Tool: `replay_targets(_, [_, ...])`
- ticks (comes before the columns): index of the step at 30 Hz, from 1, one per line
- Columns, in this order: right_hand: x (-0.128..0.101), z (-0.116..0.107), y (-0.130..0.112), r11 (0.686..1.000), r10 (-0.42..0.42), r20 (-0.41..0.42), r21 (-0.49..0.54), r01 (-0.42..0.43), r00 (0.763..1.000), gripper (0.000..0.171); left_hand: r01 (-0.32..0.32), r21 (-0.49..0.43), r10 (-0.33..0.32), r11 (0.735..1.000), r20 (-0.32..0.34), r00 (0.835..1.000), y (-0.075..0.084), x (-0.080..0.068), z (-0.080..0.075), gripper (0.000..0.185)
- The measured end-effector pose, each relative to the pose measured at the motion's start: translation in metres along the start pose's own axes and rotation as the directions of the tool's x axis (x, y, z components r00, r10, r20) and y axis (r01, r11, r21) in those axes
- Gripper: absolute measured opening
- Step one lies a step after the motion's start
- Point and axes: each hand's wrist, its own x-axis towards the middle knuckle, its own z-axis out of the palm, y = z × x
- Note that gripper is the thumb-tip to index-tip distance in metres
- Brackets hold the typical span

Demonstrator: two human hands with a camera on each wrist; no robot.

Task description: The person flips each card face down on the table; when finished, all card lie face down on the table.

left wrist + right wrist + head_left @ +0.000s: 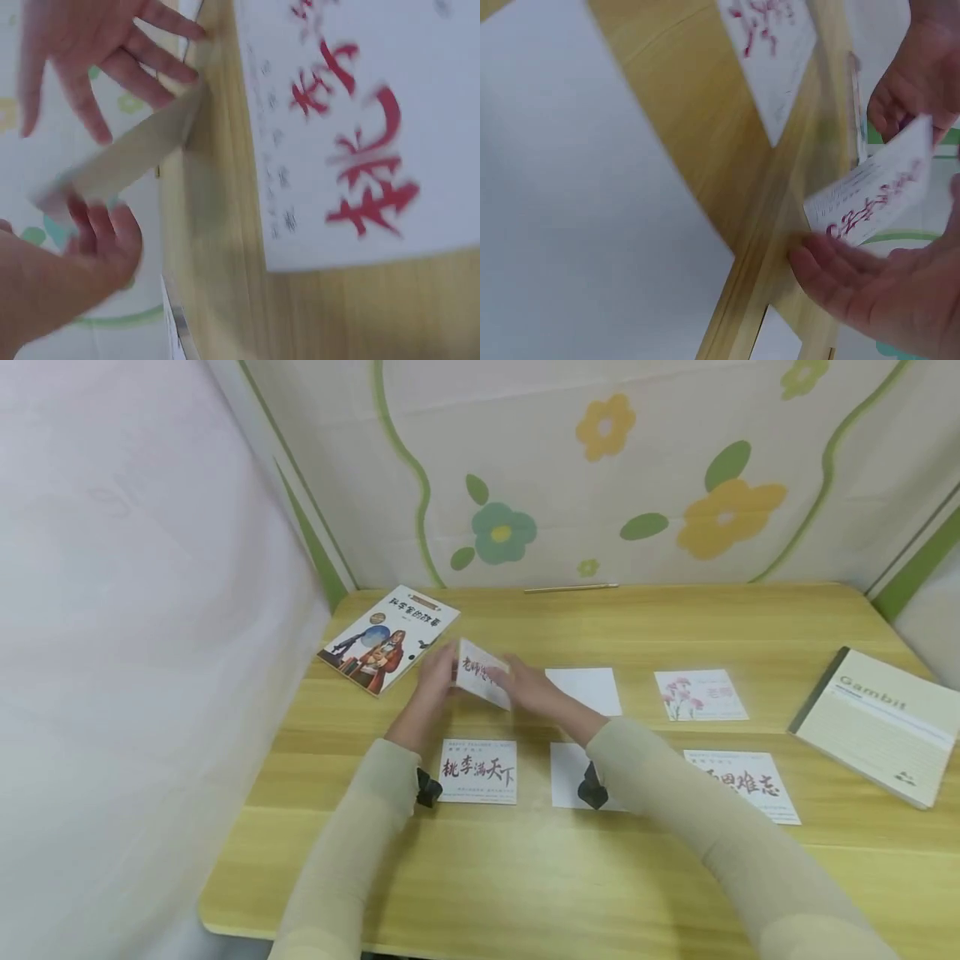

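Observation:
A white card [477, 675] with red handwritten-style characters is tilted up off the table between both hands. My left hand [437, 675] pinches its left edge, fingers curled at the card in the left wrist view. My right hand [531, 687] is at the card's right side; in the right wrist view its fingers touch or nearly touch the lower edge, thumb spread away. In the left wrist view the fingers of that right hand [105, 56] look straight and spread. Below the hands, a flat card with red characters [478, 768] lies on the table.
A picture-cover book [390, 639] lies back left, a thin pencil-like stick [572, 588] along the back edge. Blank white cards [592, 689], a pink-flower card [701, 695] and another red-lettered card [772, 785] lie rightward, with a Gambit notebook [885, 718] at far right.

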Motion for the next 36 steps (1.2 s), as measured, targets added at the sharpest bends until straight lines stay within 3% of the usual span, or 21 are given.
replay_targets(1, [-0.001,-0.001,-0.002,0.998,-0.009,0.000,0.068,0.009,1.000,0.072,-0.019,-0.071,0.025,0.997,0.077,0.997,0.002,-0.002,0.002,0.050])
replay_targets(3, [-0.005,-0.004,-0.006,0.977,-0.021,-0.002,0.213,0.021,1.000,0.071,-0.037,-0.130,0.067,0.991,0.229,0.971,0.003,-0.005,0.007,0.053])
replay_targets(5, [-0.008,-0.008,-0.007,0.941,-0.037,-0.024,0.335,0.043,0.999,0.062,-0.095,-0.077,0.114,0.992,0.306,0.945,0.001,-0.007,0.012,0.050])
replay_targets(6, [-0.009,-0.009,-0.008,0.920,-0.038,-0.053,0.388,0.055,0.998,0.055,-0.132,-0.016,0.131,0.991,0.311,0.941,0.000,-0.007,0.014,0.045])
replay_targets(8, [-0.010,-0.012,-0.006,0.886,-0.035,-0.111,0.457,0.082,0.993,0.048,-0.186,0.151,0.144,0.971,0.252,0.957,-0.002,-0.009,0.017,0.038])
replay_targets(11, [-0.011,-0.015,0.000,0.870,-0.023,-0.195,0.479,0.116,0.981,0.059,-0.164,0.322,0.124,0.932,0.143,0.982,-0.006,-0.009,0.017,0.040])
replay_targets(15, [-0.008,-0.015,0.013,0.946,-0.003,-0.245,0.314,0.083,0.970,0.073,-0.085,0.417,0.061,0.905,0.069,0.996,-0.013,-0.004,0.011,0.039])
replay_targets(17, [-0.005,-0.013,0.020,0.980,-0.002,-0.246,0.193,0.051,0.969,0.073,-0.076,0.466,0.057,0.881,0.055,0.997,-0.016,0.000,0.009,0.036])
replay_targets(19, [-0.003,-0.012,0.025,0.994,-0.004,-0.233,0.103,0.029,0.973,0.074,-0.089,0.510,0.068,0.856,0.060,0.996,-0.019,0.004,0.008,0.036])
replay_targets(24, [0.002,-0.005,0.031,0.999,0.006,-0.162,-0.031,-0.011,0.987,0.051,-0.126,0.622,0.094,0.773,0.083,0.992,-0.022,0.013,0.009,0.036])
replay_targets(27, [0.006,0.001,0.032,0.993,0.019,-0.119,-0.111,-0.032,0.993,0.039,-0.127,0.694,0.094,0.708,0.086,0.992,-0.024,0.017,0.011,0.034])
replay_targets(29, [0.008,0.003,0.033,0.984,0.013,-0.107,-0.175,-0.032,0.994,0.038,-0.111,0.722,0.084,0.683,0.074,0.994,-0.026,0.018,0.011,0.031])
replay_targets(33, [0.010,0.004,0.032,0.962,-0.015,-0.103,-0.273,-0.014,0.995,0.036,-0.071,0.733,0.077,0.676,0.025,0.997,-0.027,0.013,0.011,0.027])
replay_targets(36, [-0.001,0.002,0.026,0.964,-0.009,-0.092,-0.264,-0.016,0.996,0.036,-0.073,0.722,0.097,0.688,0.009,0.995,-0.023,0.000,0.006,0.032])
